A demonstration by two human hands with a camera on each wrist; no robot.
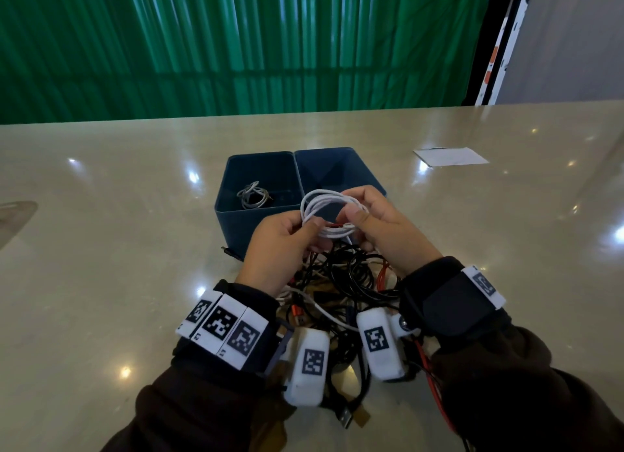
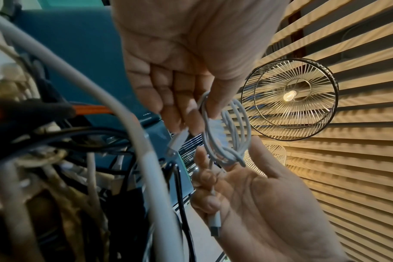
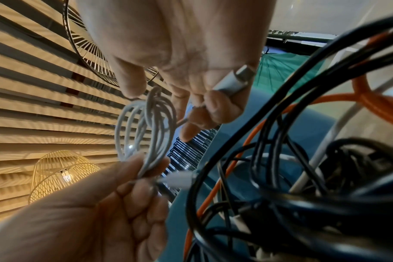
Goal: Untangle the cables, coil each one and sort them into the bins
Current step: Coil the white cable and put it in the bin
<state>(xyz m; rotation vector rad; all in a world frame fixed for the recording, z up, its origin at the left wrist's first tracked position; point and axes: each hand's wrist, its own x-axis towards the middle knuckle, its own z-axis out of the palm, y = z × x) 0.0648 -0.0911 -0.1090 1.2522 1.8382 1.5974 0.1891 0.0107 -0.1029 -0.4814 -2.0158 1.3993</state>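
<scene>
A white cable [image 1: 319, 200], wound into a small coil [image 2: 229, 156], hangs over the two blue bins, and both hands hold it. My left hand [image 1: 287, 238] pinches its left side with thumb and fingers; a white plug [image 2: 177, 141] sticks out below those fingers. My right hand [image 1: 378, 222] grips the right side, thumb on top, with a silver plug [image 3: 236, 79] tucked between its fingers. The left bin [image 1: 236, 225] contains a grey coiled cable [image 1: 252, 194]. The right bin [image 1: 337, 167] looks empty where it shows. A tangle of black, white and orange cables [image 1: 341, 282] lies under my wrists.
A white sheet of paper [image 1: 450, 156] lies at the far right of the glossy beige table [image 1: 118, 249]. A green curtain hangs beyond the table's far edge. A black plug [image 1: 229, 252] pokes out left of the tangle, beside the left bin.
</scene>
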